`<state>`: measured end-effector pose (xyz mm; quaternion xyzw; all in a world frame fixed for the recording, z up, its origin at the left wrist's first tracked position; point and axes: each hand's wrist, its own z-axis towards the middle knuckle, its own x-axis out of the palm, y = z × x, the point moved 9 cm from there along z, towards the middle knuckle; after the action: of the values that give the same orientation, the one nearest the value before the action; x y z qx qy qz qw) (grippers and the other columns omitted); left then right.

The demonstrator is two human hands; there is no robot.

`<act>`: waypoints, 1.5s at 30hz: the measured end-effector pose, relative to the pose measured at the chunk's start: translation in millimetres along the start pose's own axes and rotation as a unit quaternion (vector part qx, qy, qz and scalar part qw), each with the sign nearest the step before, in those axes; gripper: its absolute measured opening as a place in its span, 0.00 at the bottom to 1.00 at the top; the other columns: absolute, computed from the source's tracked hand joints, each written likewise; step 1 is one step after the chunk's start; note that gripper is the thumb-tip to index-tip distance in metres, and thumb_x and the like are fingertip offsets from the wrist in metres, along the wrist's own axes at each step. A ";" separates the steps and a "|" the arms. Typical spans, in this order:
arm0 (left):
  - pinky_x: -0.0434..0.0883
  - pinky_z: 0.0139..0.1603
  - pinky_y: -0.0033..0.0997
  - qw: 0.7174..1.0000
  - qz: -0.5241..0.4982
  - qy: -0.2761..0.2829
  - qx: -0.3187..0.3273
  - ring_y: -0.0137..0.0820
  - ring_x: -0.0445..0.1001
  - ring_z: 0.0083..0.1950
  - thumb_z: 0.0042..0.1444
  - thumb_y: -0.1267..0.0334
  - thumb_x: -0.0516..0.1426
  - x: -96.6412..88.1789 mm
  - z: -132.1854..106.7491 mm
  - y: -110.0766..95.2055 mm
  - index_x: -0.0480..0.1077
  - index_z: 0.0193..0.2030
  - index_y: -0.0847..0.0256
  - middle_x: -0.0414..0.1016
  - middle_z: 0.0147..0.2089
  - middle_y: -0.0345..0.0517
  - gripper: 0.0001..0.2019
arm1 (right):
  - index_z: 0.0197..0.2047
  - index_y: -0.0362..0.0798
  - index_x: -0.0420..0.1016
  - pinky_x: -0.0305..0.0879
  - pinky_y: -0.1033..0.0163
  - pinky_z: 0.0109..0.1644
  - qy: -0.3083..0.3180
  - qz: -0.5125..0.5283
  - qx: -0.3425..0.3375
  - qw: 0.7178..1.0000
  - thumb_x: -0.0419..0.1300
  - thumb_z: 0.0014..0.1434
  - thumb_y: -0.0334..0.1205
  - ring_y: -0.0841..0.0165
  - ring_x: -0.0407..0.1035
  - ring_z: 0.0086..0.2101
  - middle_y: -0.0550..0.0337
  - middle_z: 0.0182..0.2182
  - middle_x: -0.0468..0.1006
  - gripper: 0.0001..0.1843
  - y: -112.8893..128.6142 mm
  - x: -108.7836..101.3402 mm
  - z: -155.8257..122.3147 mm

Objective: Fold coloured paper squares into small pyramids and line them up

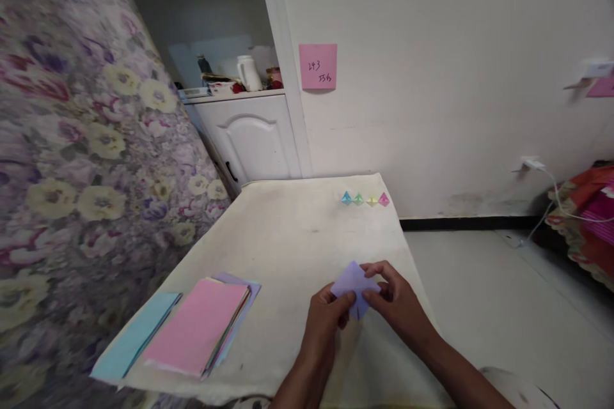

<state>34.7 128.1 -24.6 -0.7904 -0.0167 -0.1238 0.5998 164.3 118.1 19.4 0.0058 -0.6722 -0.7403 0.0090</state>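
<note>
A folded purple origami paper [355, 277], diamond-shaped with a slit at its lower point, is held above the near right part of the table. My left hand [327, 316] pinches its left side, thumb on the front face. On the opposite side my right hand [400, 303] grips it, with the thumb near the middle and the index finger at the upper right edge. The fingers behind the paper are partly hidden. Several small folded paper diamonds [359, 199] in blue, green, yellow and pink lie in a row at the table's far right corner.
A stack of coloured paper [201, 326], pink on top, lies on the cream-covered table [283, 230] at the left. Beside it are light blue sheets [137, 335]. A floral curtain [96, 172] hangs left; a white cabinet [249, 140] and wall stand behind.
</note>
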 end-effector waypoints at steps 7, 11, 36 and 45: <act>0.50 0.20 0.22 0.999 0.026 0.008 0.030 0.21 0.53 0.18 0.44 0.60 0.61 2.1 -3.4 -8.6 0.71 0.30 0.66 0.59 0.16 0.33 0.10 | 0.35 0.47 0.71 0.64 0.63 0.37 0.034 0.002 -0.017 0.999 0.59 0.49 0.36 0.65 0.69 0.35 0.57 0.36 0.74 0.07 -4.9 3.2 4.6; 0.52 0.21 0.23 0.996 0.069 0.003 0.053 0.22 0.56 0.20 0.43 0.59 0.61 1.6 -5.2 -15.2 0.71 0.30 0.65 0.61 0.18 0.34 0.11 | 0.37 0.47 0.73 0.64 0.63 0.33 0.034 -0.021 0.019 0.999 0.61 0.47 0.38 0.67 0.68 0.29 0.60 0.29 0.75 0.11 -15.1 1.1 6.7; 0.64 0.25 0.23 0.978 0.134 -0.053 0.150 0.25 0.66 0.24 0.44 0.65 0.61 -0.1 -18.1 -42.1 0.73 0.35 0.61 0.69 0.27 0.38 0.10 | 0.32 0.48 0.76 0.63 0.65 0.33 0.005 -0.110 0.000 0.994 0.59 0.47 0.33 0.69 0.68 0.29 0.62 0.28 0.75 0.08 7.6 -2.4 2.3; 0.66 0.25 0.24 0.973 0.160 -0.053 0.159 0.25 0.69 0.24 0.46 0.63 0.60 -1.9 -17.7 -48.0 0.73 0.28 0.61 0.66 0.28 0.38 0.04 | 0.32 0.48 0.76 0.63 0.66 0.33 0.009 -0.111 0.003 0.994 0.58 0.46 0.31 0.69 0.68 0.29 0.62 0.27 0.75 0.08 5.7 -1.9 3.6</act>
<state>21.4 124.9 24.8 -0.6826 0.0584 0.0198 0.7282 166.1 121.2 25.4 0.0875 -0.6698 -0.7343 -0.0673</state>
